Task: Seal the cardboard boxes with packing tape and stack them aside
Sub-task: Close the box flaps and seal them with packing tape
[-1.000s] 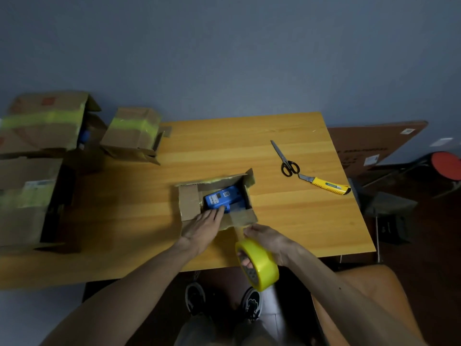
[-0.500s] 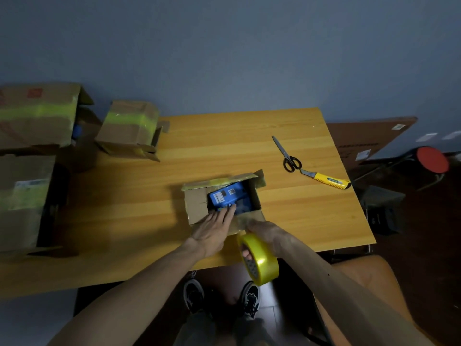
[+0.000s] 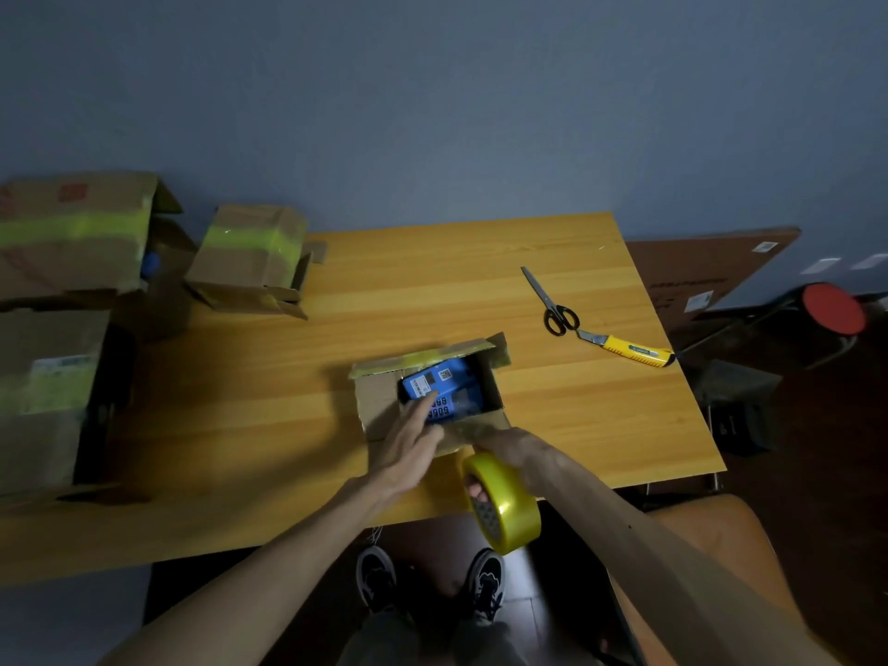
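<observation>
Left hand is reaching into the open box near the counter's front edge, fingers spread (touching the blue item); right hand is gripping the tape roll.

I seem to be in a plain spare room or small back office used for packing parcels. A bare grey-blue wall stands ahead of my hands, behind a simple wooden table. Far off to the left of my left hand cardboard boxes banded with yellow tape are piled up. Beyond my right hand, scissors and a yellow utility knife lie on the table. Farther right, flattened cardboard leans against the wall beside a red stool.
</observation>
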